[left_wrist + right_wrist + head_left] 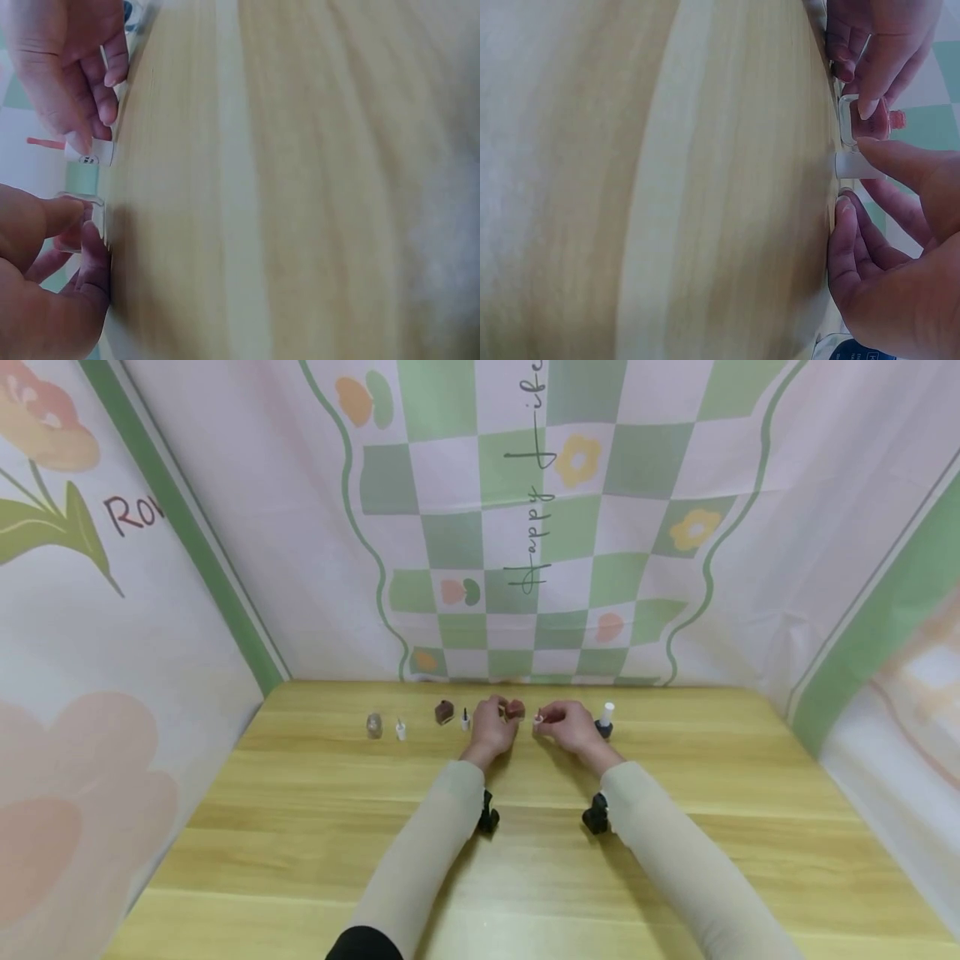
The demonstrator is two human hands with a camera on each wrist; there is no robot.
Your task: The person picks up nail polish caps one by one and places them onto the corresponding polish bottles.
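My left hand (492,727) grips a small glass nail polish bottle (870,120) of red polish, uncapped, its neck pointing up. Just to the right, my right hand (572,727) pinches a white nail polish cap (851,165) between thumb and fingers. The cap stands upside down at the table surface, and its red-coated brush (45,142) points up. Bottle and cap are close together but apart. In the left wrist view, left-hand fingers (94,259) partly hide the bottle.
Left of my hands stand a dark brown bottle (445,712), an upturned cap with a dark brush (465,722), another upturned white cap (401,732) and a greyish bottle (374,725). A dark capped bottle (604,727) stands beside my right hand. A patterned curtain (517,643) borders the wooden table's (525,877) back edge.
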